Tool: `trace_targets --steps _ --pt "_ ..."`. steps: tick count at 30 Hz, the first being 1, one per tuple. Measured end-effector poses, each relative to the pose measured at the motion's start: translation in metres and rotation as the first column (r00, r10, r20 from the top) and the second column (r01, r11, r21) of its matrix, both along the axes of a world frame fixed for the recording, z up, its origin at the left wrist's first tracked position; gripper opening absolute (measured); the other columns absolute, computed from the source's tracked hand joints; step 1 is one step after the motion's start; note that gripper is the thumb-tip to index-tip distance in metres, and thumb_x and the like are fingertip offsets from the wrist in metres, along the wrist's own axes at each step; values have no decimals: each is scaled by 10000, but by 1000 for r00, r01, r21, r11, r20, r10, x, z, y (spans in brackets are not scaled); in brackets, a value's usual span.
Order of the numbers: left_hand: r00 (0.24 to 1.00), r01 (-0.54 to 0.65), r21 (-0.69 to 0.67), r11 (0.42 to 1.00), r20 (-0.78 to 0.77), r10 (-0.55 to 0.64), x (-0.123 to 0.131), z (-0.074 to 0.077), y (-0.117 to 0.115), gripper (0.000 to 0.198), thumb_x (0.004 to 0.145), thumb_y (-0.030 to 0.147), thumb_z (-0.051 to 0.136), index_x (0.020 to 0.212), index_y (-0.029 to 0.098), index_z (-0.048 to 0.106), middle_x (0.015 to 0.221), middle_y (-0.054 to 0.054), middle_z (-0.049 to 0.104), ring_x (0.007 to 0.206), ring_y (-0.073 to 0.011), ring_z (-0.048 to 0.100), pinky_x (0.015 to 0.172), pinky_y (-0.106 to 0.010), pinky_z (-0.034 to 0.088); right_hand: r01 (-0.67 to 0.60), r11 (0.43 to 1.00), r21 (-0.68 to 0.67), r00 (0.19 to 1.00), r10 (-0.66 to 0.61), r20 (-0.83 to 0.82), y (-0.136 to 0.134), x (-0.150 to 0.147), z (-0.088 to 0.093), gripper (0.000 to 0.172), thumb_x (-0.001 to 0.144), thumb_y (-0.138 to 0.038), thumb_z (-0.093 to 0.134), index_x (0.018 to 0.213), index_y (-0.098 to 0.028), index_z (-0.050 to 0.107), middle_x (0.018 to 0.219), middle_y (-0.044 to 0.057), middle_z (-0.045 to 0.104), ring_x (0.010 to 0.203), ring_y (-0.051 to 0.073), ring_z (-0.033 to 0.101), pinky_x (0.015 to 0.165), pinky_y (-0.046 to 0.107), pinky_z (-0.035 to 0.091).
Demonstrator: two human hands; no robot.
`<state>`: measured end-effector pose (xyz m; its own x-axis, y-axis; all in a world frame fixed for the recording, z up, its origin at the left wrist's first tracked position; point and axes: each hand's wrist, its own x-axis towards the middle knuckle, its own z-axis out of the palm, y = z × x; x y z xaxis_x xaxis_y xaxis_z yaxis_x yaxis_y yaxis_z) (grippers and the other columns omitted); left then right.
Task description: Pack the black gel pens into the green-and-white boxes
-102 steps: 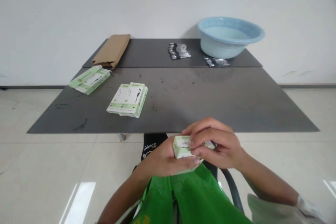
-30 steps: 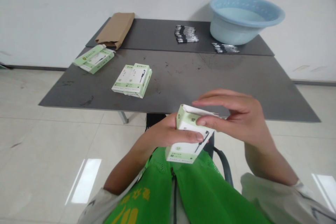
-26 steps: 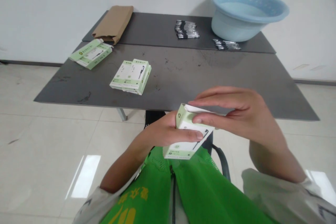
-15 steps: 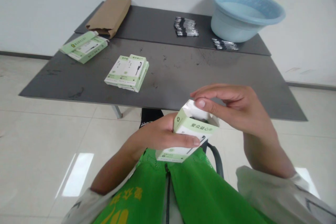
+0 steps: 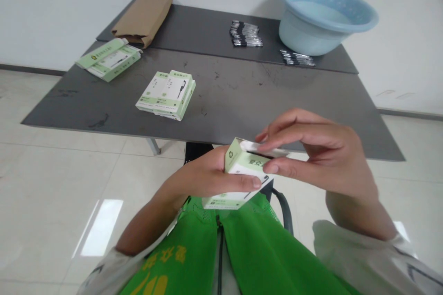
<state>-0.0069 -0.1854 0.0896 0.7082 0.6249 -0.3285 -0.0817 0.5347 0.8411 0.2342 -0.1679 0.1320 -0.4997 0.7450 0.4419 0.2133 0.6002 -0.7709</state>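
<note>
In front of my green vest, my left hand (image 5: 204, 175) is wrapped round a small white-and-green pen box (image 5: 245, 162), thumb across its printed front. The box is tilted, its top end facing up and away, with a dark gap showing at the opening. My right hand (image 5: 320, 154) is at that top end, its fingers apart. Its fingertips rest at the top flap and the thumb is by the upper front edge. The contents are mostly hidden.
On the dark table (image 5: 235, 115) lie a stack of similar boxes (image 5: 168, 94), opened boxes (image 5: 112, 60) and a brown paper bag (image 5: 143, 16). Several pens (image 5: 245, 33) lie at the back, with more pens (image 5: 296, 58) before a blue basin (image 5: 311, 32).
My right fingers have moved from the raised flap to over the opening, and the thumb has come down to the box's front edge. The flap is lower. My left hand keeps its hold.
</note>
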Motion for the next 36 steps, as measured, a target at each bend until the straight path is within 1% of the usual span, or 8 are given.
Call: trace_targets --steps 3,7,13,21,27,30,33,36 --pt "1000 11 88 996 -11 -10 -1 1 2 228 884 252 900 1050 164 769 946 -26 748 839 -154 684 754 -253 552 46 998 34 998 -47 31 0 1 4 385 868 -326 976 1239 -326 874 1005 17 825 831 163 760 685 291 635" --pt "999 28 108 994 -43 -23 -1 4 0 278 903 266 874 1144 159 784 993 -51 779 869 -175 696 763 -270 558 73 997 20 995 -74 73 2 3 6 257 929 -308 924 1183 -330 892 985 1 828 768 127 741 600 249 584" --pt "998 51 128 991 -48 -45 -2 5 -1 323 906 300 872 1182 151 795 1022 -71 808 880 -190 714 783 -285 570 40 986 163 993 -58 103 2 6 6 211 1001 -231 838 1200 -283 882 1099 29 849 904 148 790 755 265 649" --pt "999 43 107 993 -34 -40 -1 8 1 277 908 292 871 1142 165 798 1002 -52 808 875 -192 713 839 -308 567 -38 998 45 996 34 83 4 3 11 101 999 -195 836 1097 -202 862 1030 25 861 919 112 803 826 200 626" --pt "998 64 119 991 -26 -62 -2 5 4 239 917 278 853 1105 153 776 966 -49 780 855 -180 694 785 -282 550 -113 993 -34 986 116 121 8 5 13 289 1026 -194 796 1308 -241 839 1179 43 846 996 130 793 812 218 629" --pt "997 83 104 991 -14 -82 -3 4 7 238 913 267 852 1105 153 770 986 -55 783 870 -185 706 796 -293 562 -203 979 4 969 201 141 14 4 13 401 1082 -178 707 1478 -228 749 1303 69 813 1123 144 763 923 249 623" --pt "994 111 107 988 -31 -108 -4 3 9 278 902 309 872 1106 150 769 1007 -68 780 894 -202 717 810 -316 582 -296 953 69 943 280 178 22 2 11 400 1125 -225 653 1517 -173 712 1324 98 782 1206 153 721 1047 280 589" --pt "985 168 100 981 -47 -164 -5 0 9 337 899 367 882 1126 145 769 1021 -83 778 904 -214 724 804 -331 599 -349 935 68 922 329 204 28 0 10 390 1151 -272 616 1501 -129 711 1340 117 742 1214 131 702 1016 238 582"
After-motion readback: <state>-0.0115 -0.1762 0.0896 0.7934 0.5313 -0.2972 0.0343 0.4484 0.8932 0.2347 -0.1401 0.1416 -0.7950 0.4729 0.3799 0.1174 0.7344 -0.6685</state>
